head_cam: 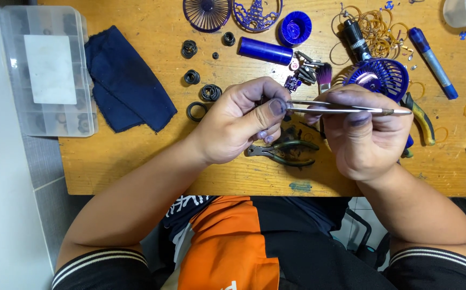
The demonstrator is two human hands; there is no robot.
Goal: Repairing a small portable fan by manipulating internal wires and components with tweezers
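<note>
Steel tweezers [346, 109] pinched between both hands, long axis level, tips pointing left into left hand [244, 121]; right hand [364, 134] clamped round rear end. Below, green-handled pliers [284, 152] lying on wooden table [136, 156]; blue fan grille [380, 78] just behind.

Metal tweezers [346, 109]: slim, silvery, held level above near table edge, tips pointing left. Tips meet a small item, mostly hidden, at centre; its kind cannot be told.
</note>
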